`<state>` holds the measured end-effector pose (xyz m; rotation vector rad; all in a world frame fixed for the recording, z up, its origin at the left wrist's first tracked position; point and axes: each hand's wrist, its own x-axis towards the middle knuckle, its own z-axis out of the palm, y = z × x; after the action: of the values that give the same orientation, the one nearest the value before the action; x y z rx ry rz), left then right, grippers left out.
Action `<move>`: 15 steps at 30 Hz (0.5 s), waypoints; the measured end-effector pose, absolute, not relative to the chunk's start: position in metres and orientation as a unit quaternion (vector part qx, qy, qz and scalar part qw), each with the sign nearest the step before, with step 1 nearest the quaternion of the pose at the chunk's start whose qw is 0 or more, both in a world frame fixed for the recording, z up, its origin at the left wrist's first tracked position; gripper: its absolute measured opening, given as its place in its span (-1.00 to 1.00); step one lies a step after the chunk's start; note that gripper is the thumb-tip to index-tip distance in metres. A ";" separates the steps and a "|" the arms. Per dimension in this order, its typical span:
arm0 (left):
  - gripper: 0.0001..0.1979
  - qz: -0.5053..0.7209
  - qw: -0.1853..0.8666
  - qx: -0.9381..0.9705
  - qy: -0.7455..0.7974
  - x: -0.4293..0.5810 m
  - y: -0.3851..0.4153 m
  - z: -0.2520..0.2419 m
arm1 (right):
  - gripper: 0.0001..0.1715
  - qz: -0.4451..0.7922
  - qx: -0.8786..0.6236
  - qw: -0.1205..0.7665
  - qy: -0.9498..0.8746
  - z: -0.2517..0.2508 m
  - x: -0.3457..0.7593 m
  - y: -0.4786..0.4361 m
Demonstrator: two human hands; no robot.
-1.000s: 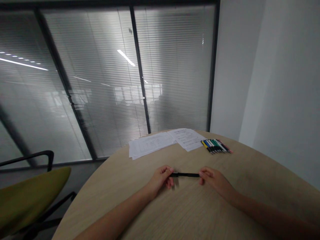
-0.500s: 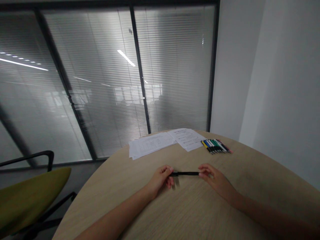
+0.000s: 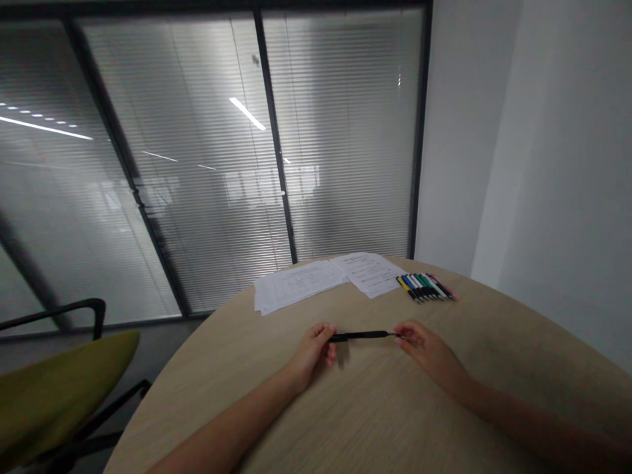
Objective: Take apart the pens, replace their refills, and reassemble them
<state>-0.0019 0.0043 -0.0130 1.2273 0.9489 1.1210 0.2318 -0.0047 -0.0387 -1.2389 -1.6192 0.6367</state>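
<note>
Pen (image 3: 363, 336) is thin and black, and it sits in the air between the left hand (image 3: 311, 352) and the right hand (image 3: 424, 349). Its long side runs from left to right across the person's front, almost flat, and the right end sits a tiny bit higher. Its shadow falls on the table (image 3: 375, 408) below it.

The left hand is curled shut around the thick end of the pen. The right hand is more open, and its fingers (image 3: 407, 331) are at the thin tip. I cannot tell if they really grip the tip or only touch it. The left hand has more of the pen. Both arms reach in from the bottom corners and point at each other, with the wrists bent a little.

Farther out on the round wood table are 2 stacks of white paper (image 3: 301, 288) and a neat row of colored pens (image 3: 424, 288). Past the table edge are a chair with a green seat (image 3: 54, 375), window blinds (image 3: 172, 164) and a pale wall (image 3: 553, 164).
</note>
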 end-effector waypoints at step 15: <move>-0.72 0.520 0.557 0.491 0.423 -0.004 0.006 -0.010 | -0.76 0.066 -0.477 0.348 -0.804 -0.046 0.284 0.035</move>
<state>-0.0041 0.0059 -0.0100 1.1576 0.9987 1.2262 0.2844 0.0352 -0.0457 -1.2362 -2.0853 0.1719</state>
